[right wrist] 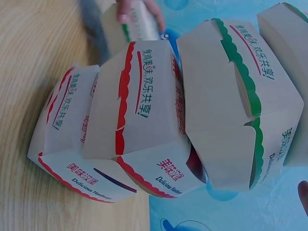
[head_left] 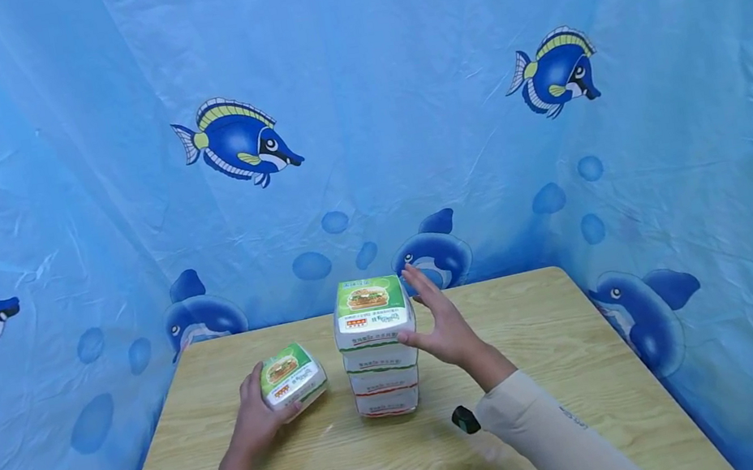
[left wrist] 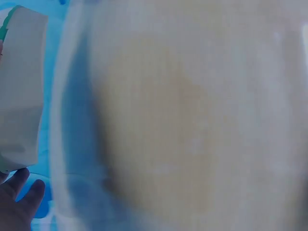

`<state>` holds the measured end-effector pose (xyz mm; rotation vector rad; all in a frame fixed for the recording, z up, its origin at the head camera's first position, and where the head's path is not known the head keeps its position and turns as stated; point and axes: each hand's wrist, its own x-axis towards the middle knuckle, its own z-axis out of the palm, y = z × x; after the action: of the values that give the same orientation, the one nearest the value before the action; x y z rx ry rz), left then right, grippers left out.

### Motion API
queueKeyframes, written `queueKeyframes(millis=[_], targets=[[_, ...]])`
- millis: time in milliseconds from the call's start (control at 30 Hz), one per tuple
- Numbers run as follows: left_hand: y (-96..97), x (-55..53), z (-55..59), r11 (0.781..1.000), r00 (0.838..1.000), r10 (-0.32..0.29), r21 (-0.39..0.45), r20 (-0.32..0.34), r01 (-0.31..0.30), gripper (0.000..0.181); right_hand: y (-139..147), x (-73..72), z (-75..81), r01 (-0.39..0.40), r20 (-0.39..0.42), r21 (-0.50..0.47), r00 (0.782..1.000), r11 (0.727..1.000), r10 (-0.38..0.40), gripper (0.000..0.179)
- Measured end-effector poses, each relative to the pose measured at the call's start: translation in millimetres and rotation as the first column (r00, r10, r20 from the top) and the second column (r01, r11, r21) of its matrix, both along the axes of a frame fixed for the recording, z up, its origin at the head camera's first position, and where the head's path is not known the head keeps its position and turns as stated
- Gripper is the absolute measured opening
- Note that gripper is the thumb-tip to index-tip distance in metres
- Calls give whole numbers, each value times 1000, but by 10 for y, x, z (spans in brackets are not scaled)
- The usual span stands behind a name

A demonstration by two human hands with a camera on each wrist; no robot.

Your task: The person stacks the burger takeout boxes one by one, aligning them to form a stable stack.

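A stack of hamburger boxes [head_left: 384, 382] stands upright mid-table, green-trimmed above and red-trimmed below. Its top box [head_left: 371, 306] has a green lid with a burger picture. To the left, my left hand [head_left: 255, 420] grips another green-lidded hamburger box [head_left: 293, 377], thumb at the near side and fingers at the far left. That box is tilted and looks raised off the table; its pale side [left wrist: 21, 91] shows in the left wrist view. My right hand [head_left: 447, 331] is beside the top box with fingers spread; whether it touches is unclear. The right wrist view shows the lower red-trimmed box [right wrist: 72, 130] close up.
The wooden table [head_left: 527, 343] reaches back to a blue curtain [head_left: 363, 147] printed with fish and dolphins. Small black objects [head_left: 465, 420] show by both wrists. Much of the left wrist view is blurred by something pale and close.
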<state>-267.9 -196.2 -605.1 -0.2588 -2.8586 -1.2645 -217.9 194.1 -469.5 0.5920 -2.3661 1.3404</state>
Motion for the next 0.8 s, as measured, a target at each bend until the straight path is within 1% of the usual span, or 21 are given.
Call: queueKeyframes(millis=[67, 200, 267, 333, 467, 533, 700, 800], targets=[[-12, -45, 99, 1000, 1000, 9, 26, -10, -8, 122, -5, -2, 3, -2, -2, -4, 1000, 1000, 2, 96], [-31, -137, 324, 995, 1000, 6, 95, 11, -7, 124, -15, 1, 12, -8, 4, -17, 1000, 1000, 8, 97], [-38, -175, 435, 994, 1000, 0, 112, 29, -3, 126, -18, 2, 10, -5, 18, -17, 1000, 1000, 6, 97], [-42, -204, 539, 994, 1000, -11, 112, 29, 7, 126, -23, 8, 11, -2, 29, -16, 1000, 1000, 3, 97], [-23, -222, 733, 993, 999, -30, 110, -18, 31, 126, -36, 21, 19, 1, 40, -16, 999, 1000, -1, 97], [-2, -213, 830, 995, 998, -45, 90, -50, 49, 126, -43, 32, 23, 2, 44, -19, 999, 1000, -1, 97], [41, -173, 1078, 997, 988, -67, 28, -137, 72, 126, -57, 53, 1, 2, 59, -5, 998, 1000, -2, 95], [55, -157, 1220, 996, 983, -77, 21, -170, 82, 125, -61, 56, -18, 3, 61, 0, 998, 1000, -3, 95]])
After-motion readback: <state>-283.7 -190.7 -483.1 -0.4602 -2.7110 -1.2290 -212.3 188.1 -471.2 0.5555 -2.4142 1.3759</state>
